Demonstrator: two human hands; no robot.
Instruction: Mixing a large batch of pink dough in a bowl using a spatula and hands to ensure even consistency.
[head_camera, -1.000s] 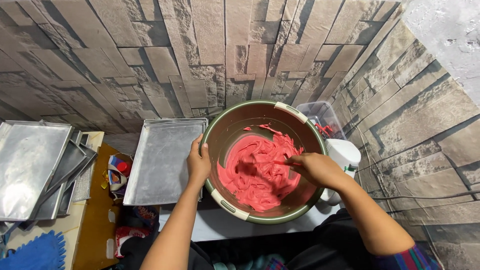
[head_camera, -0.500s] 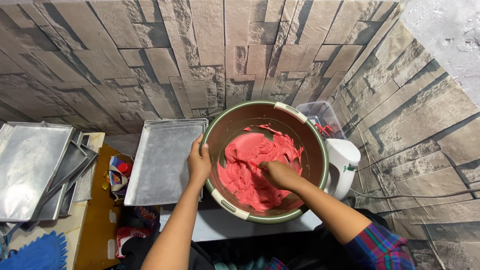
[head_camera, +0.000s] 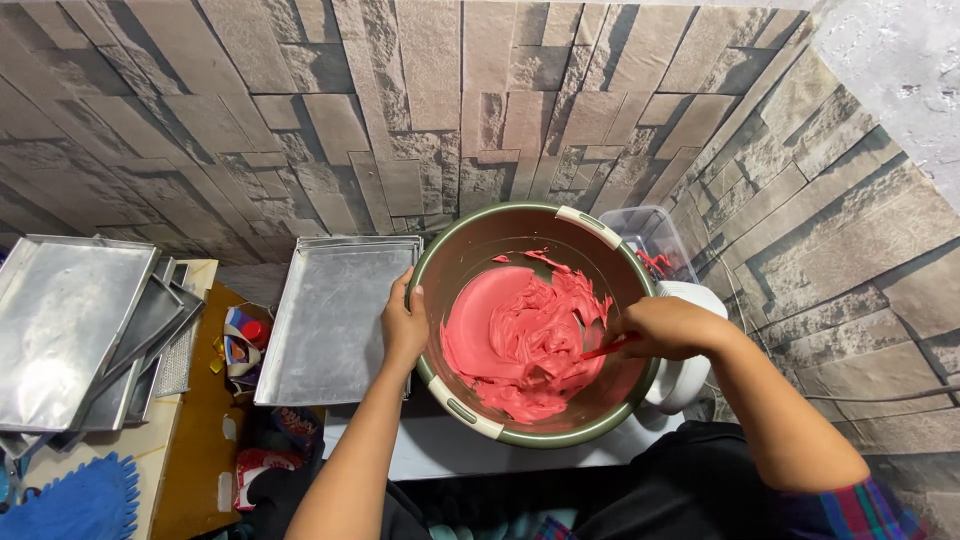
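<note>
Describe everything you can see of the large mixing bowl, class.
The mixing bowl is large, round, brown inside, with a green rim and two pale handle grips. It looks plastic and sits upright on a pale surface beside a metal tray. Thick pink batter fills its bottom and smears the wall. The left hand grips its left rim; the right hand holds a red-coated tool in the batter.

Your right hand (head_camera: 668, 328) swung back from middle of bowl (head_camera: 500, 232) to its right side, near rim. Red utensil (head_camera: 610, 348) now shows under your fingers, tip in pink batter (head_camera: 520, 340). Batter smeared differently: smooth flat patch on left, ridged folds piled centre and right. Your forearm now crosses bowl's right edge.
</note>
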